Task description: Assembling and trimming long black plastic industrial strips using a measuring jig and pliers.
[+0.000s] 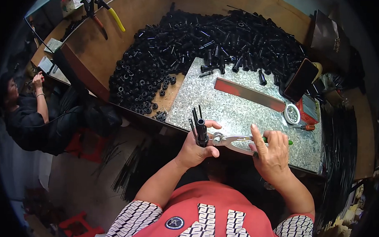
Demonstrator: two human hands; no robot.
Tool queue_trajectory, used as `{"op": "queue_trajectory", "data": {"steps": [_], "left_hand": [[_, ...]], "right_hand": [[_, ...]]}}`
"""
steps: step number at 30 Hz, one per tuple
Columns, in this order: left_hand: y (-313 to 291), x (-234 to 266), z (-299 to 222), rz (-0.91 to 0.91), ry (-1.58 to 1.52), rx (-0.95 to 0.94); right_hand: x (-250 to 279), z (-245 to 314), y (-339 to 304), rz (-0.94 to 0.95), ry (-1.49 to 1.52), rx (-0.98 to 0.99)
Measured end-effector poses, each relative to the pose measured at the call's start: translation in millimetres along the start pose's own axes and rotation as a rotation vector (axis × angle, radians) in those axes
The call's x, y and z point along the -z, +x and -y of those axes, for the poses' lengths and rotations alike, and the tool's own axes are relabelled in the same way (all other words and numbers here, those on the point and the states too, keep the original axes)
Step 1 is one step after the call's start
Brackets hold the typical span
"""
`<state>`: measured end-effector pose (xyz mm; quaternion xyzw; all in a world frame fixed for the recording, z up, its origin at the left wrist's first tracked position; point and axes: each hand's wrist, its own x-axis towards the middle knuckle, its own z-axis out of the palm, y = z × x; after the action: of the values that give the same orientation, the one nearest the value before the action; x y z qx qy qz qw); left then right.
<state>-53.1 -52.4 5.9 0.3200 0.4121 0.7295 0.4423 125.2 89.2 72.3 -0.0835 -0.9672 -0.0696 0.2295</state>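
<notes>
My left hand [191, 152] is closed around a black tubular part [201, 131] with several thin black rods beside it, standing roughly upright at the bench's near edge. Its thumb and index finger point to the right. In my right hand [272, 155] is a pair of metal pliers [234, 139] with green-tipped handles, my index finger stretched along them. The pliers' rounded jaws reach to the side of the black part; what lies between them is too small to tell. Below the hands, the bench edge drops into shadow.
A speckled board [190, 95] bears a flat metal bar [248, 94], a white bowl [292, 113] of small pieces and a screwdriver [308, 127]. Black parts [192, 43] heap up behind. A phone [301, 80] stands right, near long black rods [341, 140]. A co-worker [27, 113] sits left.
</notes>
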Motion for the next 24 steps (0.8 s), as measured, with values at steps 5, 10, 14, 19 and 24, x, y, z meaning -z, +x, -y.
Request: {"op": "queue_trajectory", "data": {"steps": [5,10,14,19,24], "left_hand": [[-2,6,6,0.006,0.021,-0.009],[0,3,5,-0.004,0.004,-0.024],[-1,1,4,-0.016,0.009,-0.002],[-1,5,8,0.002,0.035,-0.005],[0,0,9,0.001,-0.008,-0.055]], "right_hand": [[-1,1,0,-0.004,0.010,0.004],[-1,0,0,0.010,0.017,0.009],[-3,0,-1,0.010,0.022,0.007],[-4,0,-1,-0.001,0.012,0.016],[-6,1,-2,0.021,0.014,0.003]]}}
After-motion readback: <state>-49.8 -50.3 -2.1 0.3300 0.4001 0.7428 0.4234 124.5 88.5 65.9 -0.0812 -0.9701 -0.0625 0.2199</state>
